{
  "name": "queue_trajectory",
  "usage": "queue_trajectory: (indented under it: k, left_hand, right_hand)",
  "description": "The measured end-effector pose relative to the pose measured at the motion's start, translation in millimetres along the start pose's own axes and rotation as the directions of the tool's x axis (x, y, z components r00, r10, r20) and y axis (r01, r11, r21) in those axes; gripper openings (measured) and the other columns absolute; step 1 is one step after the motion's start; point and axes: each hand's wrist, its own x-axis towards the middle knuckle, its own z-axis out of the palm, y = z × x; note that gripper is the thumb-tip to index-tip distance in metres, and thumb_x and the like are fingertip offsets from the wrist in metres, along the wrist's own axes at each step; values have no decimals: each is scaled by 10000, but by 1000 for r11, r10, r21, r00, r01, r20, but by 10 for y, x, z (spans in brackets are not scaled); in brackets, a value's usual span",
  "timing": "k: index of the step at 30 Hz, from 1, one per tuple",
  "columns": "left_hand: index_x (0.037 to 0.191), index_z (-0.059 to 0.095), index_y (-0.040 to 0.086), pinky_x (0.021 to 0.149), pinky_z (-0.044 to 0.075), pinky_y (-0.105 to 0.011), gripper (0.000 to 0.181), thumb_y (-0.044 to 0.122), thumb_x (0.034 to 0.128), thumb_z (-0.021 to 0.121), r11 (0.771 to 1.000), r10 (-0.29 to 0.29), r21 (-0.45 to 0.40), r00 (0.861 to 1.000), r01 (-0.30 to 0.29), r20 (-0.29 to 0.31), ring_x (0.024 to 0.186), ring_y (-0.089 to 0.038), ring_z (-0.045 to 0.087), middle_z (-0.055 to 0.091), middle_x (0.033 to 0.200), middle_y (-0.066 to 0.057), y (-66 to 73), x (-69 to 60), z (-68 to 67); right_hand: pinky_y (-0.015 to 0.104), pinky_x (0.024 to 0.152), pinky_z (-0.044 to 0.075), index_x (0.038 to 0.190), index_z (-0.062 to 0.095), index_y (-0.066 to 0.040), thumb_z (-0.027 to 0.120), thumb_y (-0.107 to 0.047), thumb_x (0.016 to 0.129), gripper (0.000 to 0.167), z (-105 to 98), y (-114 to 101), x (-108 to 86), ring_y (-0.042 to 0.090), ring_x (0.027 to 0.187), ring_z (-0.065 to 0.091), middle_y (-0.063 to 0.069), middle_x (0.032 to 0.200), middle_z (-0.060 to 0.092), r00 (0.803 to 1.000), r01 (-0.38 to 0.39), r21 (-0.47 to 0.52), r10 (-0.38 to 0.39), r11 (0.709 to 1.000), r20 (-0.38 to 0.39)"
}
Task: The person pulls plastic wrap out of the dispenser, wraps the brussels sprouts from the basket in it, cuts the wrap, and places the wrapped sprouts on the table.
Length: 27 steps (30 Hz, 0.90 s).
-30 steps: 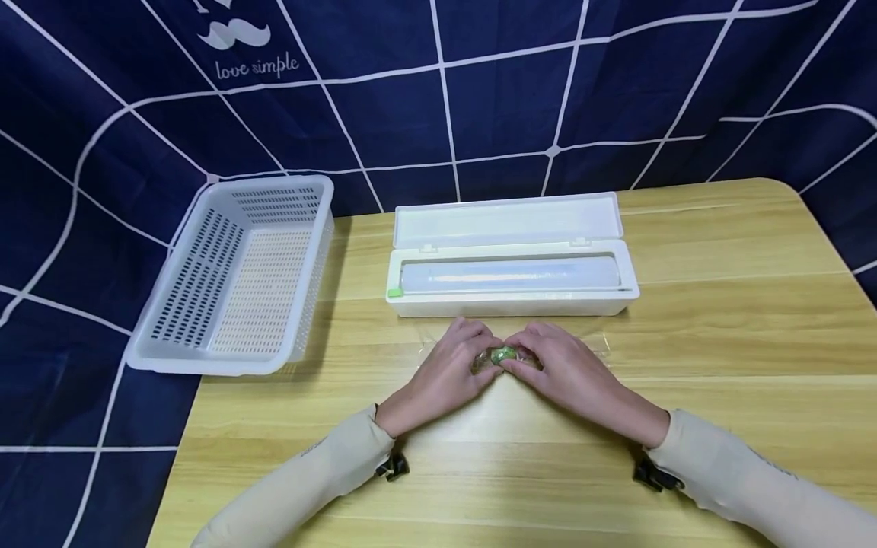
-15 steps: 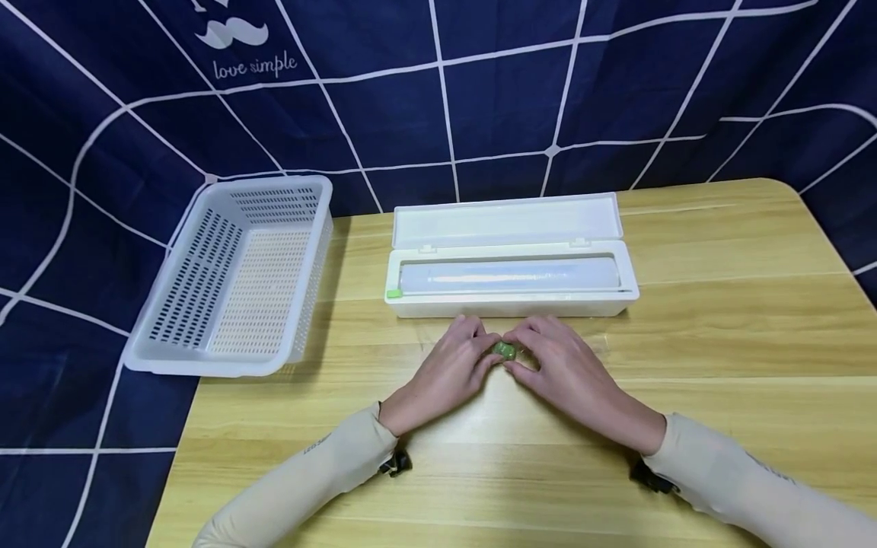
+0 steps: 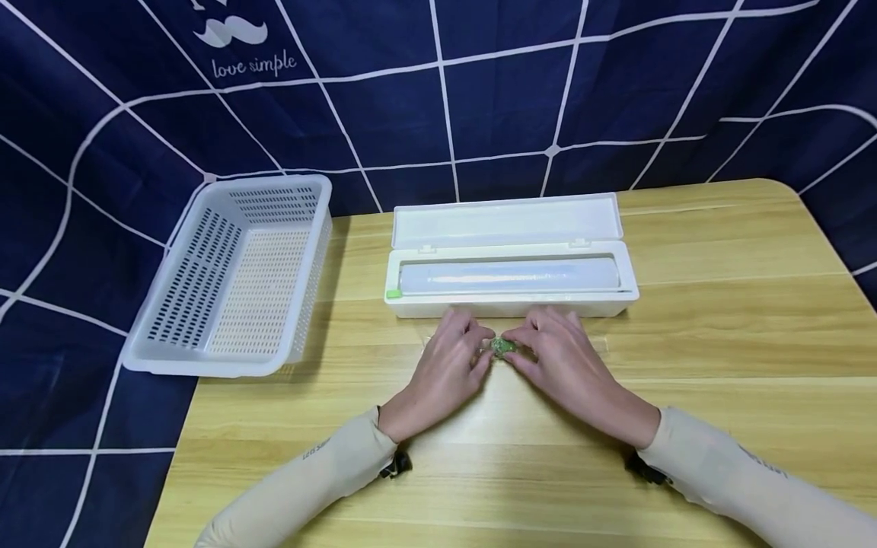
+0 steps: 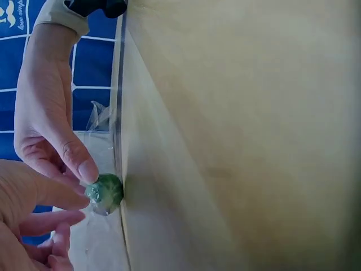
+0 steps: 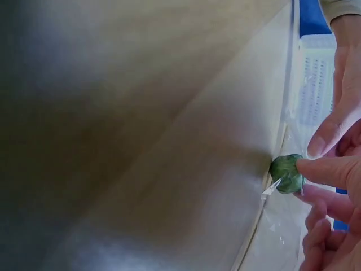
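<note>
A small green Brussels sprout (image 3: 502,347) lies on the table in front of the white box, with clear cling film (image 3: 601,345) around and under it. My right hand (image 3: 565,365) pinches the sprout between thumb and fingertips; in the right wrist view its thumb presses on the leaves of the sprout (image 5: 287,173). From the other side my left hand (image 3: 441,369) holds bent fingers and thumb at the film beside the sprout. In the left wrist view the sprout (image 4: 108,192) looks glossy under the film. How tightly the left fingertips grip is partly hidden.
Just beyond the hands stands a white wrap dispenser box (image 3: 514,306), lid (image 3: 507,222) raised, with a film roll (image 3: 510,275) inside. A white perforated basket (image 3: 315,281) is at the left. Dark blue gridded cloth (image 3: 493,99) hangs behind the wooden table (image 3: 521,487).
Both hands have shifted slightly away from me toward the box. The left fingertips have drawn back a little to the left of the sprout, and the sprout has moved slightly.
</note>
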Motion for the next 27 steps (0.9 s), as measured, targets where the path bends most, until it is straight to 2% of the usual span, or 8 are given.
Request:
queue_trajectory:
  k: [5,8,13,18,23,25,27]
  left_hand:
    - [1193,782,-28,675,532,-206,273,13,928,834,1000,-17,-5,998,17,54,812,-142,617,708,893,-46,39,2,-8]
    - [1229,758,-35,631,513,-195,300,19,943,830,998,-39,-47,995,43,89,726,-117,619,715,843,-33,18,35,-5]
    - [1224,753,-49,632,513,-145,277,1,961,821,989,-38,-134,991,56,131,703,-87,626,756,894,-75,-58,84,-2]
    - [1218,763,-41,632,514,-131,214,0,1009,769,983,-28,-176,989,54,147,712,-74,615,780,966,-108,-106,114,-1]
    - [1248,757,-49,660,513,-141,219,15,1041,734,987,-31,-150,986,56,164,737,-84,619,794,1058,-135,-131,133,8]
    - [1259,750,-58,641,511,-154,230,20,1044,730,987,-38,-145,985,63,171,712,-87,611,792,1036,-133,-131,132,10]
    - [1269,743,-57,627,504,-169,239,35,1049,728,988,-47,-138,984,71,169,696,-87,601,782,985,-113,-128,123,6]
  right_hand:
    - [287,592,437,1162,828,-39,910,-108,901,282,-31,4,16,75,649,468,-105,722,555,996,-54,36,51,998,76]
    - [261,524,422,1172,824,-41,888,-101,924,263,-44,23,33,35,591,442,-142,660,508,991,-91,71,83,993,106]
    - [250,508,412,1198,816,-34,880,-108,937,278,-39,69,58,27,580,446,-149,664,526,987,-104,101,90,990,133]
    - [271,523,405,1223,813,-59,831,-139,994,243,-58,97,88,51,584,448,-128,666,528,985,-107,116,89,987,149]
    - [329,576,457,1251,803,-47,773,-161,1044,238,-78,106,115,94,626,504,-18,794,706,984,-99,99,82,990,158]
    - [352,603,484,1274,793,-27,767,-167,1049,267,-80,104,120,111,652,532,49,916,774,984,-98,87,83,991,160]
    - [356,606,488,1282,788,-16,770,-176,1047,284,-77,101,120,115,659,538,79,968,789,982,-103,78,89,992,164]
